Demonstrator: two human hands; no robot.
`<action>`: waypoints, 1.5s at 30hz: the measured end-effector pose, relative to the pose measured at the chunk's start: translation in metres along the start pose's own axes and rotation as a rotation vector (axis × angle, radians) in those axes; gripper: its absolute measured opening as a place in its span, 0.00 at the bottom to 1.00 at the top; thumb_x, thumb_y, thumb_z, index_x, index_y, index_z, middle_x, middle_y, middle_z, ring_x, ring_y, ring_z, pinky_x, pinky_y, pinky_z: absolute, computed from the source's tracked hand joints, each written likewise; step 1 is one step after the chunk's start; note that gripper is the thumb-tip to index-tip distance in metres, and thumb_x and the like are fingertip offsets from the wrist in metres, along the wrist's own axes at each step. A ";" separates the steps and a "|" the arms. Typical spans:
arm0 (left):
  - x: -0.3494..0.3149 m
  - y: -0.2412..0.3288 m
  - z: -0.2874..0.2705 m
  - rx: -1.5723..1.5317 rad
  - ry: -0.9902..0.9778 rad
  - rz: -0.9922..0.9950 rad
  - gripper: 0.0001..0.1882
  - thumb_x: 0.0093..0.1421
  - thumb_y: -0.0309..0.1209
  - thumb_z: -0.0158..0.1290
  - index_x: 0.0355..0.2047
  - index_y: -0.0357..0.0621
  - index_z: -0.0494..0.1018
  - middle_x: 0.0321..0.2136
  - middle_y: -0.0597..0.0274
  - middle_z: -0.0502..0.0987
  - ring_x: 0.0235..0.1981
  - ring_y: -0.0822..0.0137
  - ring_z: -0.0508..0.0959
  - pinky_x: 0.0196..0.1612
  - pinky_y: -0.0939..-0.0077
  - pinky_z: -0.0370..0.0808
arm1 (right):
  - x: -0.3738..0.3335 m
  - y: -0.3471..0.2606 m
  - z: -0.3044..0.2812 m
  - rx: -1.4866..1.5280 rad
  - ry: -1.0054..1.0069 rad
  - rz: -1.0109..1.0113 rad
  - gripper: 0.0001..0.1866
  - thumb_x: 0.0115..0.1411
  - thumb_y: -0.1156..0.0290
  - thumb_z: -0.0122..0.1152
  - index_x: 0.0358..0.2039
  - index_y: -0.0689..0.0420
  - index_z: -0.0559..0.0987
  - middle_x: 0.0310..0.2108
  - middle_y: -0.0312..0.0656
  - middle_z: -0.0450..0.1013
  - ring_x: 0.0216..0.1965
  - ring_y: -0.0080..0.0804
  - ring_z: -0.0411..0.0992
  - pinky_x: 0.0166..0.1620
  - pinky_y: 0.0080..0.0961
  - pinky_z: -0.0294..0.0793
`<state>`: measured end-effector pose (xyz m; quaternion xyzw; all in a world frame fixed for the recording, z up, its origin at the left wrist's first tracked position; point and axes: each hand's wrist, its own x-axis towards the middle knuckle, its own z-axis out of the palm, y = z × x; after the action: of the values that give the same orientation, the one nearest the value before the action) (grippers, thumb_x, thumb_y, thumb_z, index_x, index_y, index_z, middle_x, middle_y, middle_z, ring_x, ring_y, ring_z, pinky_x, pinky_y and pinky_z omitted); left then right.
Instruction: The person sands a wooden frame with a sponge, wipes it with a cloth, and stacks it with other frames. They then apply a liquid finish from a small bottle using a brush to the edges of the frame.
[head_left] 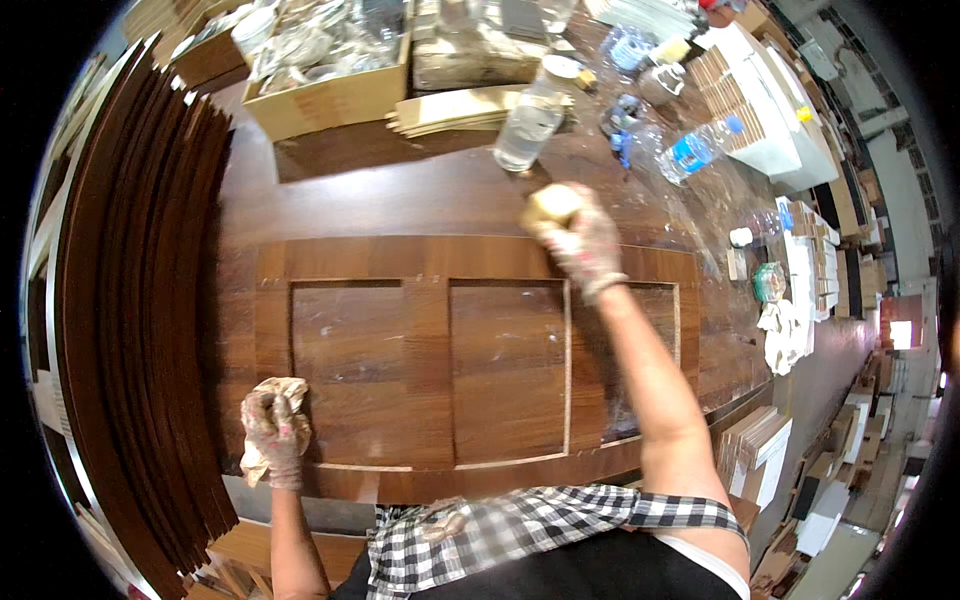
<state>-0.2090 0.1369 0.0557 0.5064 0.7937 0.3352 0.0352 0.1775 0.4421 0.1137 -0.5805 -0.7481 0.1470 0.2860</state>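
A brown wood-grain frame [428, 350] with three rectangular openings lies flat on the worktable in front of me. My left hand [275, 440], in a stained work glove, is closed on a crumpled beige cloth [292, 388] at the frame's near left corner. My right hand [590, 245], also gloved, reaches across to the far edge. Its fingers grip a pale yellow, sponge-like block [556, 204], slightly blurred. Just beyond the block stands a clear bottle with a white top [530, 120], holding clear liquid.
Tall dark brown boards [150, 300] stand stacked along the left. A cardboard box of wrapped items [330, 115] and thin wooden strips [450, 112] lie at the back. Plastic bottles [695, 150] and a white cloth [782, 335] occupy the right side of the worktable [400, 200].
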 end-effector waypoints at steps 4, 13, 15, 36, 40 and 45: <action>0.000 -0.005 0.001 -0.029 -0.010 -0.004 0.09 0.61 0.33 0.52 0.31 0.39 0.68 0.31 0.53 0.72 0.35 0.53 0.72 0.41 0.61 0.68 | -0.011 0.010 0.025 0.109 -0.012 -0.213 0.29 0.46 0.61 0.71 0.48 0.58 0.73 0.44 0.50 0.74 0.47 0.44 0.74 0.51 0.33 0.73; -0.003 -0.007 0.007 -0.039 -0.022 -0.069 0.07 0.63 0.30 0.50 0.33 0.38 0.67 0.31 0.57 0.71 0.36 0.60 0.70 0.44 0.67 0.67 | -0.009 0.173 -0.120 -0.231 0.149 0.125 0.25 0.47 0.58 0.70 0.42 0.58 0.77 0.38 0.46 0.78 0.38 0.39 0.78 0.42 0.31 0.78; 0.000 0.000 0.008 -0.103 -0.035 -0.047 0.07 0.63 0.30 0.49 0.34 0.38 0.68 0.33 0.56 0.71 0.36 0.59 0.72 0.44 0.67 0.68 | -0.015 0.136 -0.087 -0.079 0.041 0.094 0.33 0.45 0.54 0.72 0.48 0.60 0.74 0.44 0.48 0.75 0.46 0.40 0.75 0.49 0.33 0.75; 0.002 -0.001 0.010 0.120 -0.003 0.004 0.10 0.62 0.35 0.49 0.34 0.39 0.67 0.32 0.49 0.71 0.36 0.48 0.71 0.42 0.58 0.67 | -0.014 0.011 0.025 0.085 0.174 -0.165 0.24 0.45 0.62 0.68 0.40 0.63 0.75 0.35 0.50 0.75 0.37 0.43 0.75 0.43 0.37 0.76; -0.007 -0.033 0.004 0.322 -0.049 0.202 0.12 0.61 0.30 0.52 0.42 0.36 0.69 0.38 0.45 0.71 0.42 0.47 0.71 0.46 0.58 0.68 | -0.006 -0.076 0.094 0.147 -0.019 -0.212 0.27 0.46 0.62 0.68 0.44 0.62 0.73 0.35 0.50 0.75 0.40 0.41 0.75 0.44 0.37 0.75; -0.003 -0.015 0.003 0.265 -0.051 0.220 0.11 0.59 0.27 0.49 0.42 0.39 0.68 0.39 0.50 0.71 0.40 0.48 0.71 0.43 0.56 0.69 | -0.005 -0.010 0.058 0.145 -0.025 -0.258 0.32 0.46 0.59 0.70 0.49 0.61 0.72 0.41 0.50 0.75 0.42 0.43 0.75 0.47 0.35 0.75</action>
<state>-0.2180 0.1317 0.0432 0.5986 0.7697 0.2166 -0.0485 0.1353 0.4408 0.0718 -0.4556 -0.8072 0.1700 0.3346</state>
